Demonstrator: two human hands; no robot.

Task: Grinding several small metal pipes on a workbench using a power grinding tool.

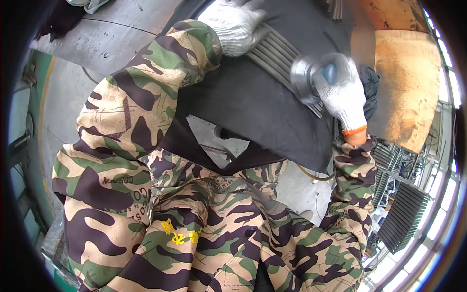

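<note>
Several grey metal rods lie side by side at a slant on a black sheet. My left hand, in a white knit glove, rests at their upper left end, fingers stretched out and partly cut off by the top edge. Lower down the rods, my right hand, gloved in white with an orange cuff, is closed around a round-headed disc sander. The sander's grey disc is over the rods near their lower right end; motion blurs it. A blue part of it shows between my fingers.
More rods lie at the top edge. A rust-stained tan board stands right of my right hand, beside dark crumpled cloth. Racks of dark bars are at the lower right. A grey metal surface extends at the upper left.
</note>
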